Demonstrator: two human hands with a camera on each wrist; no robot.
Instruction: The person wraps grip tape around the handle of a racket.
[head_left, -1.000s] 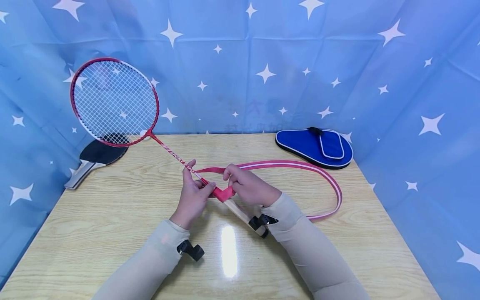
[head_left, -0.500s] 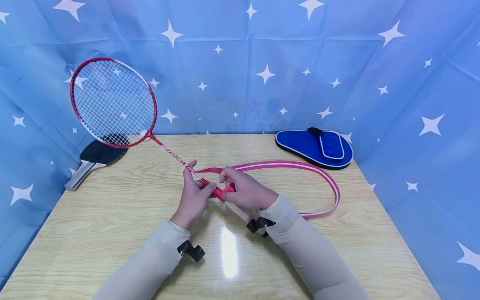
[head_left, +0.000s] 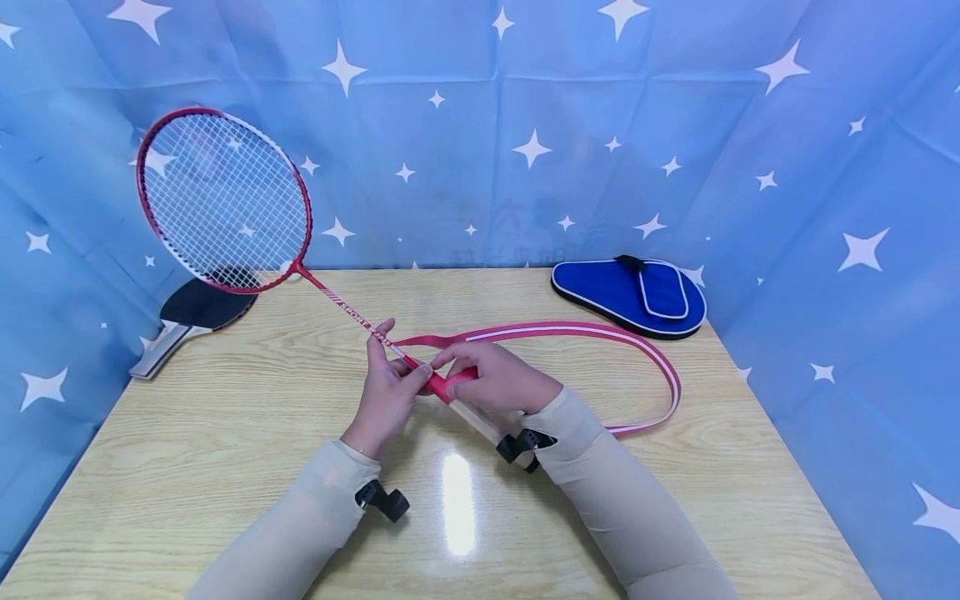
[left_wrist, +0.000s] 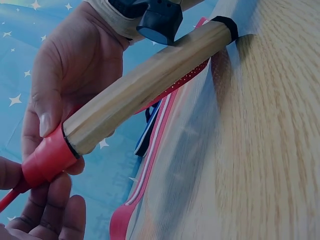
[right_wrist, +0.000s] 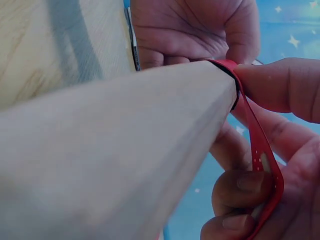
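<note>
My left hand (head_left: pixel 382 396) grips a red-and-white badminton racket (head_left: pixel 352 312) where its shaft meets the handle, thumb on top. The head points up to the left, and the bare wooden handle (left_wrist: pixel 150 85) slants down to the right. Red grip tape (right_wrist: pixel 257 135) wraps the top end of the wood and carries on as a long strip. With my right hand (head_left: pixel 498 379) I pinch that tape beside the handle, close to the left thumb. The strip's loose length, a pink-red band with a pale stripe, loops over the table behind the right hand.
A black table tennis bat (head_left: pixel 202 307) lies at the table's left edge, partly behind the racket head. A blue paddle case (head_left: pixel 600 283) with white piping lies at the back right. Blue star-patterned cloth (head_left: pixel 480 167) hangs around the wooden table (head_left: pixel 225 467).
My right hand has shifted slightly, its forefinger now reaching toward the left thumb, over the tape. The racket head has risen a little to the left. My left hand keeps its hold.
</note>
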